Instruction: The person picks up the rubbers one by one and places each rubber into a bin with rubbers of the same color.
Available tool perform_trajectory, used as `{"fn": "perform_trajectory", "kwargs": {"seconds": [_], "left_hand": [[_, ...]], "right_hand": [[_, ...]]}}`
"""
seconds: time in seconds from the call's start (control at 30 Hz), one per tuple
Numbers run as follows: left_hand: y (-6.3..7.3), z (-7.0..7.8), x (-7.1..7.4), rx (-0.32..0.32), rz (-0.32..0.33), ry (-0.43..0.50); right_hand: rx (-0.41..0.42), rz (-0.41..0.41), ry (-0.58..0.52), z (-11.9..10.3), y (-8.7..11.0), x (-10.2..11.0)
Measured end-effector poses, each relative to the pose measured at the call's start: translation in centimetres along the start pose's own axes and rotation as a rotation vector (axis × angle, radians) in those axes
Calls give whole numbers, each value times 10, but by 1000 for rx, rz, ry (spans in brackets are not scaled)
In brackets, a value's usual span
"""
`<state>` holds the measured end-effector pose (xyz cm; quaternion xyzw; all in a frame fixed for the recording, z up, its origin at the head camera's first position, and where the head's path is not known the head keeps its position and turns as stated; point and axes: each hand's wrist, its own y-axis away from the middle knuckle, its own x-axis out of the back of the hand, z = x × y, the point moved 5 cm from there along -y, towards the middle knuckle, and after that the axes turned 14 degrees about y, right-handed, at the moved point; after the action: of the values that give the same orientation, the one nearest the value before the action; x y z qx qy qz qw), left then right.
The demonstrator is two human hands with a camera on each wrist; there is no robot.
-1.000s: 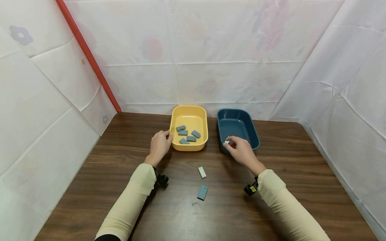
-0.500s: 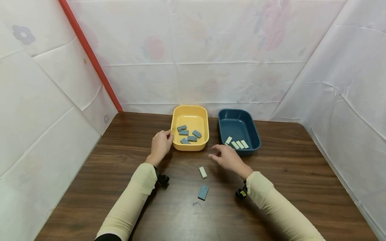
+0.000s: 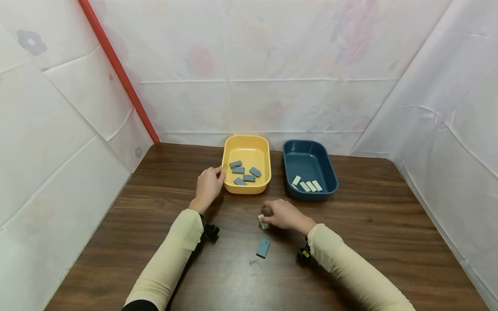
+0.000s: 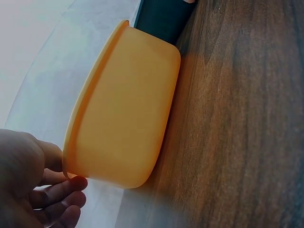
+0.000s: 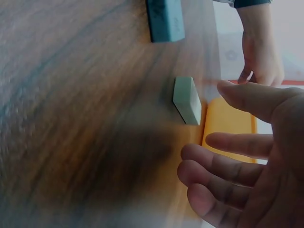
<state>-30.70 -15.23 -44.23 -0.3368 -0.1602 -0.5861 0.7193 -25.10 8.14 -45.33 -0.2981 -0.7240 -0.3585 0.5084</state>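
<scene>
My left hand (image 3: pixel 208 186) pinches the near left rim of a yellow plastic tray (image 3: pixel 247 189), thumb and finger at its edge in the left wrist view. Inside that tray lie several grey-blue rectangular blocks (image 3: pixel 249 178). My right hand (image 3: pixel 285 214) is over a small white rectangular block (image 5: pixel 188 100) on the table, partly covering it in the head view. In the right wrist view its thumb and fingers are spread apart, with a gap to the block. A larger grey-blue block (image 3: pixel 263 248) lies nearer to me.
A dark blue tray (image 3: pixel 312 196) stands right of the yellow one, with several white blocks (image 3: pixel 304 186) at its near end. Both trays are near the back of the brown wooden table (image 3: pixel 373 224). White sheeting (image 3: pixel 249 103) closes off the back and sides.
My right hand let go of a white block in the blue tray, then came left and toward me to the white block on the table. The left hand stays at the yellow rim.
</scene>
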Motion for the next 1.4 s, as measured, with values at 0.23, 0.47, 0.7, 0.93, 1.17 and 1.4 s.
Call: {"fn": "perform_trajectory", "kwargs": {"seconds": [0.23, 0.47, 0.7, 0.93, 1.17, 1.4], "left_hand": [[-1, 2, 1, 5, 6, 14], [-1, 2, 0, 15, -2, 29], [0, 2, -1, 14, -3, 33], [0, 2, 0, 26, -2, 30], [0, 1, 0, 29, -3, 30], [0, 1, 0, 19, 0, 33]], "right_hand": [[21, -29, 16, -5, -1, -6], [35, -27, 12, -9, -2, -11], [57, -10, -5, -8, 0, -8], [72, 33, -23, -2, 3, 3], [62, 37, -75, 5, 5, 18], [27, 66, -70, 14, 6, 34]]}}
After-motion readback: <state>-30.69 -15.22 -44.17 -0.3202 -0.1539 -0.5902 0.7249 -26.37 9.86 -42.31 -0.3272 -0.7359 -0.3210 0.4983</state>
